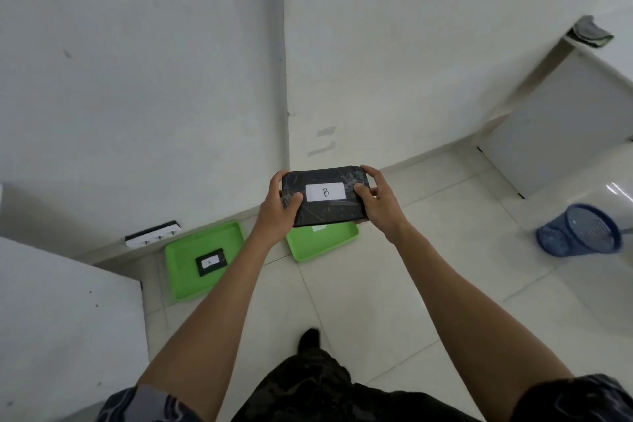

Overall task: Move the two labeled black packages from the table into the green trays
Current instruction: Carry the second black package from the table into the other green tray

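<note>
A black package labeled B (325, 195) is held in the air between both hands. My left hand (279, 207) grips its left end and my right hand (378, 202) grips its right end. Below it on the floor lies a green tray (322, 243), partly hidden by the package, with a small white label inside. A second green tray (202, 260) lies to the left by the wall and holds the black package labeled A (211, 263).
A white power strip (152, 235) lies against the wall left of the trays. A blue mesh bin (579, 235) stands on the tiled floor at right. White furniture panels stand at the left (68, 319) and upper right (561, 120). My foot (310, 339) is below.
</note>
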Demonstrator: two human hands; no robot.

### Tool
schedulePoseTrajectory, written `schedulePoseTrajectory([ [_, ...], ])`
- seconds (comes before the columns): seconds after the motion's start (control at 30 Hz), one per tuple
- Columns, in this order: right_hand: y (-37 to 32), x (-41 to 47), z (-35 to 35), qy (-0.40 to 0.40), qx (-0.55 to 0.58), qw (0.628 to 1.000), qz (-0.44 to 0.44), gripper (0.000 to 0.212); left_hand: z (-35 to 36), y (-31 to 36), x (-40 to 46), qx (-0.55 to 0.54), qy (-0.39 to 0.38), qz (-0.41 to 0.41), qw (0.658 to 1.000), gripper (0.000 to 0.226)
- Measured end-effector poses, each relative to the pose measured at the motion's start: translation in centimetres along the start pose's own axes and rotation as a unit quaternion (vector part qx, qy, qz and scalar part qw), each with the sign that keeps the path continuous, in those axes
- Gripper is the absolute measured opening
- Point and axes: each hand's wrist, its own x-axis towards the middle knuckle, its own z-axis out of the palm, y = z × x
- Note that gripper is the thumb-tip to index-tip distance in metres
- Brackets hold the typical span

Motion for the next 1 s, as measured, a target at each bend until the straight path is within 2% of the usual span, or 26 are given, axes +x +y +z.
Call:
schedulePoseTrajectory([
  [0.3,0.5,13.8,-3.4,-0.071,-0.050,0.996,-0.002,0.042,5.7,-0.9,10.2,-0.026,0.054,-0.066,0.996,0.050],
  [0.53,6.2,24.2,-2.2,-0.075,-0.093,0.993,0.012,0.043,9.3,-6.0,18.0,-0.032,0.064,-0.132,0.989,0.059],
  [0.7,16.5,32.5,1.1,-0.090,-0.122,0.988,0.005,0.044,14.7,-16.1,23.0,-0.046,0.099,-0.198,0.974,0.068],
  [1.0,45.4,46.3,8.4,-0.099,-0.201,0.974,0.014,0.049,26.6,-43.7,31.3,-0.013,0.098,-0.226,0.969,0.069],
])
